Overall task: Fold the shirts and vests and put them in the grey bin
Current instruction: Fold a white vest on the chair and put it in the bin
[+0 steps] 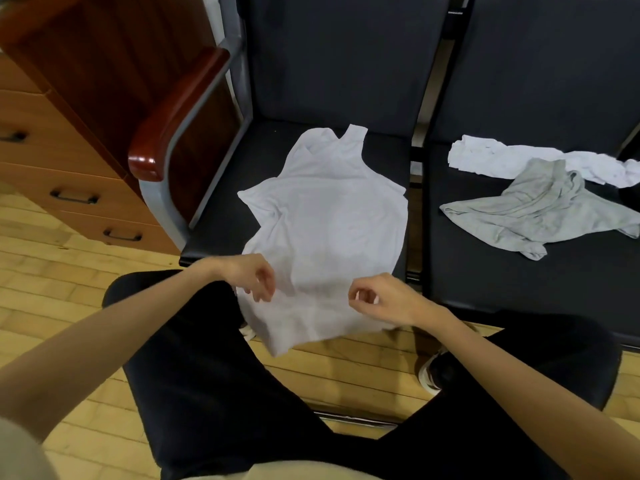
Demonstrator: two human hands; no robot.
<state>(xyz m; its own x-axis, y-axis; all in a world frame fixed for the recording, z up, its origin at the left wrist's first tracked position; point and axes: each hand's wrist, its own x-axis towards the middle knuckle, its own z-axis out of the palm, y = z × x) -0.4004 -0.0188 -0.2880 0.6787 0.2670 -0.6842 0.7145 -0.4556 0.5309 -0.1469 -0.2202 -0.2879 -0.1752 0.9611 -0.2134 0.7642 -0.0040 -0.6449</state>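
A white vest (329, 216) lies spread flat on the left black chair seat (221, 233), straps pointing away from me and its hem hanging over the seat's front edge toward my knees. My left hand (254, 277) and my right hand (375, 297) hover just over the vest's lower part, one near each side. The fingers of both hang loosely curled and no fabric is lifted between them. On the right seat (519, 282) a crumpled grey shirt (540, 211) lies partly on a white garment (512, 159). No grey bin is in view.
A red-brown wooden armrest (173, 116) on a grey metal frame borders the left seat. Behind it stands a wooden drawer unit (59, 161). My legs in black trousers fill the foreground over a light wood floor (52, 282).
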